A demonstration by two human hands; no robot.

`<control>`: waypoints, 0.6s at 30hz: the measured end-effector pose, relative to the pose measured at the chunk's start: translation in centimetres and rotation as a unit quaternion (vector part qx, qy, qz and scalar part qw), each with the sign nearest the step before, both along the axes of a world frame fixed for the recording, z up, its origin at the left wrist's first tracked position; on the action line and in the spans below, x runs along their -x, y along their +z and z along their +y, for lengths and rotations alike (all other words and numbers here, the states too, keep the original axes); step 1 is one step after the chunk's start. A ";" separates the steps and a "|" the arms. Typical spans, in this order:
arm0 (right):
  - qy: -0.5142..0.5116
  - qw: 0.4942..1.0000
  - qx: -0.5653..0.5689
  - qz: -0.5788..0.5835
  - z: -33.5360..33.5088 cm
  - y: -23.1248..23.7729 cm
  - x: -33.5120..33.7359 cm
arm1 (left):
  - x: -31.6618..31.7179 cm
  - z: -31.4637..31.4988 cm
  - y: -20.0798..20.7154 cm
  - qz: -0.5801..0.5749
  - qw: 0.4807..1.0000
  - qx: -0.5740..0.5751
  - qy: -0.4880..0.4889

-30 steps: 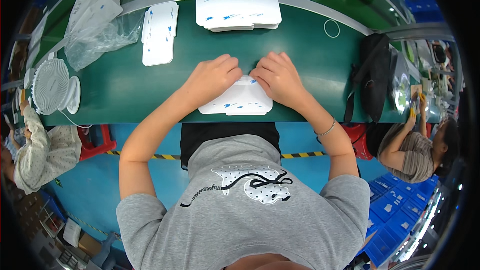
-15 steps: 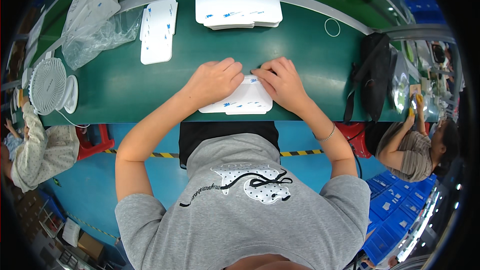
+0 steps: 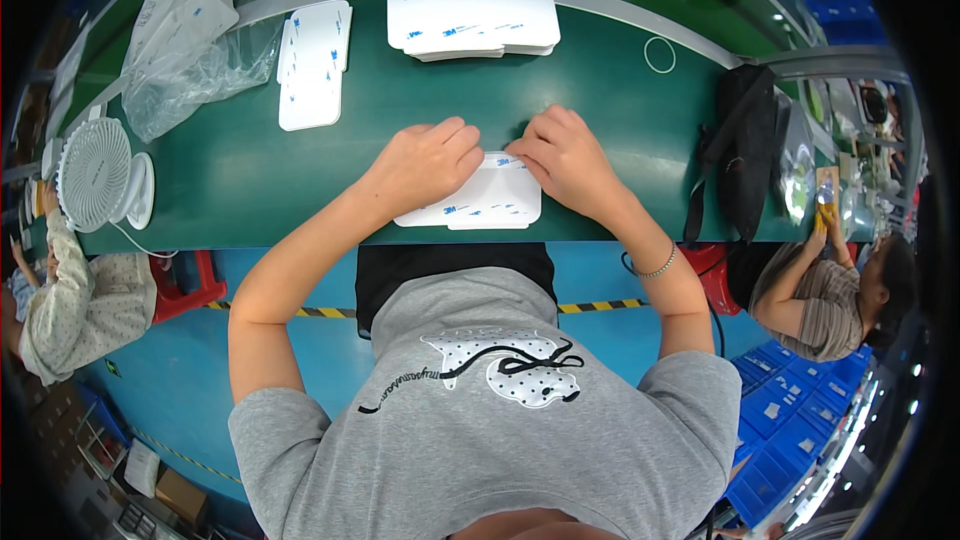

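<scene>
A white adhesive-backed sheet [image 3: 495,202] with blue print lies flat by the near edge of the green table. My left hand [image 3: 428,162] rests over its upper left part, fingers curled together at the far edge; the fingertips are partly hidden. At the upper right corner, my right hand [image 3: 563,155] has its thumb and fingers pinched on the sheet's far edge. Beyond my hands sits a stack of similar white sheets [image 3: 470,20]. To its left, a smaller pile of the same sheets [image 3: 313,65] lies lengthwise.
A clear plastic bag [image 3: 190,80] with white sheets lies at the far left, near a white fan [image 3: 95,172]. On the right are a thin white ring [image 3: 660,55] and a black bag [image 3: 745,155]. Co-workers sit at both sides; one's hands [image 3: 828,230] work at the far right.
My right hand's fingers have drawn closer together at the sheet's corner. My left hand and the sheet stay nearly the same; the whole view shifts slightly.
</scene>
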State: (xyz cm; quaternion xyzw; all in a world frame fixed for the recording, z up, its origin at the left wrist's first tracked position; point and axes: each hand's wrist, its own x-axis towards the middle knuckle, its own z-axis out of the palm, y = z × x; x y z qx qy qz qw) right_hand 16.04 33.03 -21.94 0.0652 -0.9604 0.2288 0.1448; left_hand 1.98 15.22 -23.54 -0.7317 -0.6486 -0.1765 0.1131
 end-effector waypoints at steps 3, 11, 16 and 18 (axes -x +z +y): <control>0.031 0.997 -0.065 0.040 -0.1 -0.2 0.0 | 0.2 0.1 0.0 0.003 1.000 0.003 -0.006; 0.038 0.985 -0.143 0.093 -0.8 -0.8 -0.5 | 0.9 -0.4 -0.7 -0.101 0.995 -0.009 0.011; 0.021 0.985 -0.150 0.088 -1.0 -1.0 -0.6 | 0.7 -1.2 -0.6 -0.262 0.963 -0.008 0.065; 0.017 0.984 -0.153 0.088 -1.1 -1.1 -0.7 | 0.6 -1.3 -0.5 -0.269 0.961 -0.010 0.063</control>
